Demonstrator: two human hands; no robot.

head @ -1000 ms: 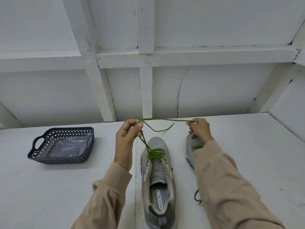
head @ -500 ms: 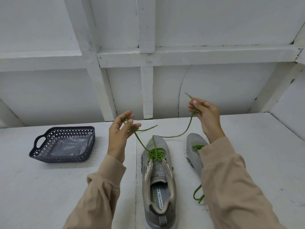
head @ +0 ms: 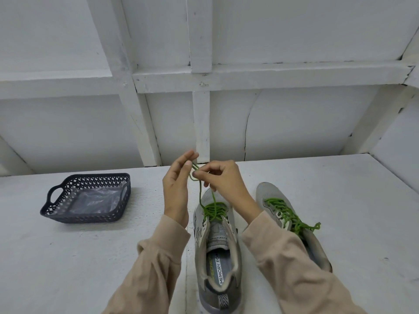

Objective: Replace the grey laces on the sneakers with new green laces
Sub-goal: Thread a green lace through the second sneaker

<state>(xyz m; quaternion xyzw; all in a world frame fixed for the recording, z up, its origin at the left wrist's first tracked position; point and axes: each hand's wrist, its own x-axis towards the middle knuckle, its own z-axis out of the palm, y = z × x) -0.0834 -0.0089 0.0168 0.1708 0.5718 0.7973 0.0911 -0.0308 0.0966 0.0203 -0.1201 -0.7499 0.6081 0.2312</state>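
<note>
The right hand [head: 223,177] has its fingers curled, thumb and forefinger pinching a small loop of the green lace [head: 213,210] just above the toe of the nearer grey sneaker [head: 216,245]. The left hand [head: 178,186] stands upright right beside it, fingers nearly straight. The lace runs up against its thumb and forefinger, but I cannot tell whether it actually grips the strand. From the hands, two strands drop down to the lacing, which crosses only the lower eyelets of this sneaker. The tongue above them is bare, and the insole reads "MEMORY FOA". Both arms are in beige sleeves [head: 158,257].

To the right, partly behind the right sleeve, lies the second sneaker [head: 269,193], its own green lace [head: 286,214] threaded further up with loose ends trailing over the side. That makes two sneakers and two green laces, side by side with toes pointing away from the person.

Well apart on the left sits one dark perforated basket [head: 56,211] with handle cut-outs, with a piece of clear plastic [head: 95,198] lying in it.

Everything rests on a white painted worktop [head: 351,200], slightly speckled. Behind it rises a white panelled wall [head: 294,123] crossed by upright and horizontal battens, with a thin crack running down one panel.
</note>
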